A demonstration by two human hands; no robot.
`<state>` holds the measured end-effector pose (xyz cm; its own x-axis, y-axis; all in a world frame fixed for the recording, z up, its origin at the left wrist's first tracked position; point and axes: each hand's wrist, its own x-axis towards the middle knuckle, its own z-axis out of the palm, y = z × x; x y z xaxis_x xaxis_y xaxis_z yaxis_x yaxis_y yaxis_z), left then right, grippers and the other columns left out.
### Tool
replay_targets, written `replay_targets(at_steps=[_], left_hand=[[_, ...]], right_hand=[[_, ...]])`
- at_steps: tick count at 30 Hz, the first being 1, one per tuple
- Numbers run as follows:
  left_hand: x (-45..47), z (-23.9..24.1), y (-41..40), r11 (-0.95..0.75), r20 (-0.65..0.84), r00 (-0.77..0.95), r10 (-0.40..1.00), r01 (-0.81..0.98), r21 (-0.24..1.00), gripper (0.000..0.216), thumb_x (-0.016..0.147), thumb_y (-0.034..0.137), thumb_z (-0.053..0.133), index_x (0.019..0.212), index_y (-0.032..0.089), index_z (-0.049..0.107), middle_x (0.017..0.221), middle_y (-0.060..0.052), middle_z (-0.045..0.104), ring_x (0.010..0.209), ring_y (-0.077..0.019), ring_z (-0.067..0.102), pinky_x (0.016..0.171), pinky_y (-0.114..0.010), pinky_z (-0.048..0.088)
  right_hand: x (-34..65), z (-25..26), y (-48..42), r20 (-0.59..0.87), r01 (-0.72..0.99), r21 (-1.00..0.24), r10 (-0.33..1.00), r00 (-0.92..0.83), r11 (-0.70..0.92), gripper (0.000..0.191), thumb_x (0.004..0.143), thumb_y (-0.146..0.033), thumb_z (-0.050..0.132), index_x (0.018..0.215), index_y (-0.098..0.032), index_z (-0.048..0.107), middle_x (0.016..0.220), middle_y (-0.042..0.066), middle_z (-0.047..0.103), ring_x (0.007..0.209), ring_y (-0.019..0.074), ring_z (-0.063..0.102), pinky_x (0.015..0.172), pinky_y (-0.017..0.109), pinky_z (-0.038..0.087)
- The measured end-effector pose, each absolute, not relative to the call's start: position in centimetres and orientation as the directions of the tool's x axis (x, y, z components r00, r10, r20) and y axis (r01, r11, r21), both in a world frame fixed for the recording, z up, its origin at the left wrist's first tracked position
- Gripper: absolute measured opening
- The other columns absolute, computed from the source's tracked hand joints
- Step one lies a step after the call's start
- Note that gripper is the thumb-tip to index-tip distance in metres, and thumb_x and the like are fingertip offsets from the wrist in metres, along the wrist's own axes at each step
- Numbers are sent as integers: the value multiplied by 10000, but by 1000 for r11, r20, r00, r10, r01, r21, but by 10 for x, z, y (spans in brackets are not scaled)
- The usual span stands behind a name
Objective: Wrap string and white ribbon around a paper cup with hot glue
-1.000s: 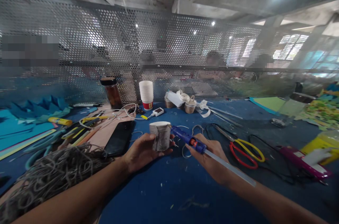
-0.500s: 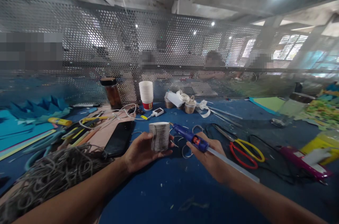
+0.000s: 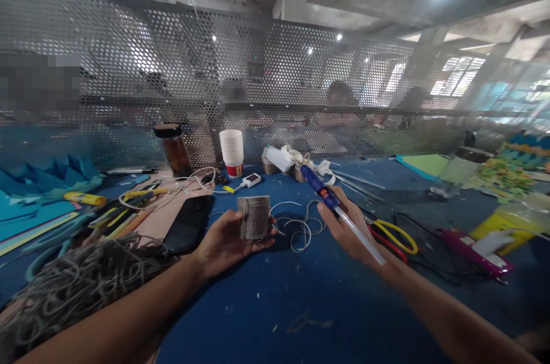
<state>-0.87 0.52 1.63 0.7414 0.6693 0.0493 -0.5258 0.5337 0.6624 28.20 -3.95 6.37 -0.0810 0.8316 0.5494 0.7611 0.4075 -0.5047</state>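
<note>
My left hand point(image 3: 226, 243) grips a small cup wrapped in grey cord point(image 3: 254, 218), held above the blue tabletop point(image 3: 240, 312). A loose length of the grey cord point(image 3: 301, 238) trails in loops to the cup's right. In my right hand point(image 3: 344, 218) is a blue hot glue gun point(image 3: 320, 187), its nozzle pointing up and away to the left. A clear glue stick point(image 3: 361, 238) sticks out of the gun's back end. Gun and cup are apart. Scissors with red and yellow handles point(image 3: 397, 235) lie partly hidden behind my right hand.
A heap of grey cord point(image 3: 86, 284) and a black phone point(image 3: 189, 223) lie at left. Stacked paper cups point(image 3: 232, 152) and a brown jar point(image 3: 172, 149) stand at the back, before a perforated metal screen point(image 3: 275, 77). A magenta glue gun point(image 3: 476, 252) lies at right.
My right hand has drawn the glue gun away from the cup's rim, up and to the right, turning its nozzle upward. The cup has tilted slightly in my left hand.
</note>
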Motion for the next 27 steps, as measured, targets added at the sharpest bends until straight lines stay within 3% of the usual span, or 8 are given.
replay_targets(at_steps=[5,7,12,18,27], left_hand=[[-8,16,6,533,38,727,685,-537,654,501,903,361,554,1322,92,617,1236,-194,726,1126,-320,694,1064,-493,462],[-8,15,6,527,39,720,692,-542,655,498,897,355,567,1312,85,624,1228,-202,728,1120,-326,695,1060,-498,464],[-7,15,4,521,21,713,701,-532,667,493,897,349,589,1298,66,631,1232,-217,725,1112,-336,694,1072,-523,449],[-6,15,4,537,10,719,694,-528,658,499,892,340,605,1303,58,633,1239,-220,725,1116,-339,691,1065,-519,455],[-5,13,5,514,-7,686,728,-539,667,452,890,282,621,1291,75,646,1262,-212,715,1172,-357,669,1078,-524,449]], right_hand=[[285,44,-26,490,864,-271,834,-255,424,434,939,-234,516,1364,-153,482,1262,163,648,1110,303,615,968,455,454],[283,34,-21,440,887,-215,851,-286,409,428,950,-195,486,1371,-126,492,1290,174,630,1172,311,581,1021,468,411],[280,19,-9,343,945,-106,904,-256,309,455,953,-174,462,1403,-117,500,1244,155,638,1154,308,558,1010,447,374],[281,8,5,336,967,-30,914,-229,253,470,959,-190,467,1422,-120,506,1242,153,627,1142,315,539,988,436,361],[283,-4,13,360,977,-31,914,-185,210,496,984,-202,474,1471,-110,473,1275,158,615,1163,328,537,973,452,389]])
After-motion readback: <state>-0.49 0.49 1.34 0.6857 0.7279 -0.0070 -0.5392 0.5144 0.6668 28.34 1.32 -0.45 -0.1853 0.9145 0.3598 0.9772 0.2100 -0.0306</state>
